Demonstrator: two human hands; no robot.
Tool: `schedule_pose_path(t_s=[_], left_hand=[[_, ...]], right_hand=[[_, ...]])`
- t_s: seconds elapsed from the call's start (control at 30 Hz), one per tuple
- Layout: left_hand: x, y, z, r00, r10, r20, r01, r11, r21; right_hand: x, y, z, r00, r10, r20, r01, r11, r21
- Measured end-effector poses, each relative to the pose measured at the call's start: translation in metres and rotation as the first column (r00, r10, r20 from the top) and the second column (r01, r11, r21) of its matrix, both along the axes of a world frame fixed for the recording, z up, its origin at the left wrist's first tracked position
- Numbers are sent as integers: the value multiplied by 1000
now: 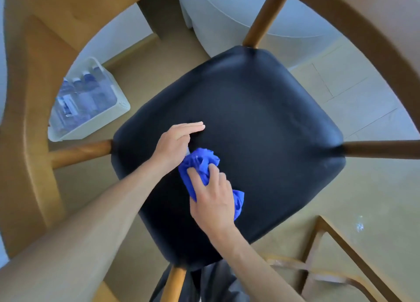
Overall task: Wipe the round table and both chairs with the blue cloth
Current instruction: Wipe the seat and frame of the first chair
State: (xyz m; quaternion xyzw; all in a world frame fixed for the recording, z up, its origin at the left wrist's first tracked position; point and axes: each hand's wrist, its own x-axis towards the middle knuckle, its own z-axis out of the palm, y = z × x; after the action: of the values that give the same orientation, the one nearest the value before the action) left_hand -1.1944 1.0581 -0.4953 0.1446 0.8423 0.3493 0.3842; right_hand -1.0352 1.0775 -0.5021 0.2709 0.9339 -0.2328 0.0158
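On the black chair seat [250, 131], right hand [214, 197] held the bunched blue cloth [200, 163], grip curled round it. Left hand [175, 142] at 10 o'clock of the cloth, fingers straight, holding nothing. Bin of bottles [91, 99] at 9 o'clock on the floor.

Smooth leathery seat [250, 124], wooden legs [81, 150]

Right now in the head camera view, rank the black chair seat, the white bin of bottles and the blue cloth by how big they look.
1. black chair seat, by far the largest.
2. white bin of bottles, though it stands on the floor, farther from the camera.
3. blue cloth, bunched under the right hand, partly hidden.
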Motion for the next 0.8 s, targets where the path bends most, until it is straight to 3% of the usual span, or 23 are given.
schedule_pose_path(t_s=[0.07, 0.17, 0.27, 0.37, 0.47, 0.53, 0.63, 0.7, 0.8], left_hand=[[-1, 1, 4, 1000, -29, -7, 29, 999, -21], [4, -1, 3, 978, -188, -86, 183, 981, -68], [9, -7, 2, 904, -374, -208, 351, 926, -139], [14, -23, -3, 800, -423, -425, 308, 898, -314], [17, -41, -15, 818, -457, -350, 212, 805, -555], [23, -48, -25, 782, -516, -350, 224, 756, -614], [30, -46, -35, 746, -530, -403, 208, 760, -615], [32, -44, -42, 738, -523, -426, 191, 768, -612], [33, -46, -51, 725, -509, -464, 178, 789, -587]], right_hand=[[29, -28, 2, 974, 221, 52, -219, 974, -51], [62, -30, 6, 840, 536, 81, -528, 843, -105], [73, 17, 11, 756, 649, 88, -648, 760, -34], [78, 83, 11, 902, 429, 52, -432, 901, 46], [78, 156, 10, 993, 57, 102, -72, 986, 150], [64, 190, 10, 960, -255, 113, 239, 961, 138], [23, 202, 3, 774, -630, 68, 621, 775, 114], [-11, 190, -3, 689, -724, 29, 719, 689, 93], [-56, 160, -10, 733, -680, 27, 675, 732, 92]])
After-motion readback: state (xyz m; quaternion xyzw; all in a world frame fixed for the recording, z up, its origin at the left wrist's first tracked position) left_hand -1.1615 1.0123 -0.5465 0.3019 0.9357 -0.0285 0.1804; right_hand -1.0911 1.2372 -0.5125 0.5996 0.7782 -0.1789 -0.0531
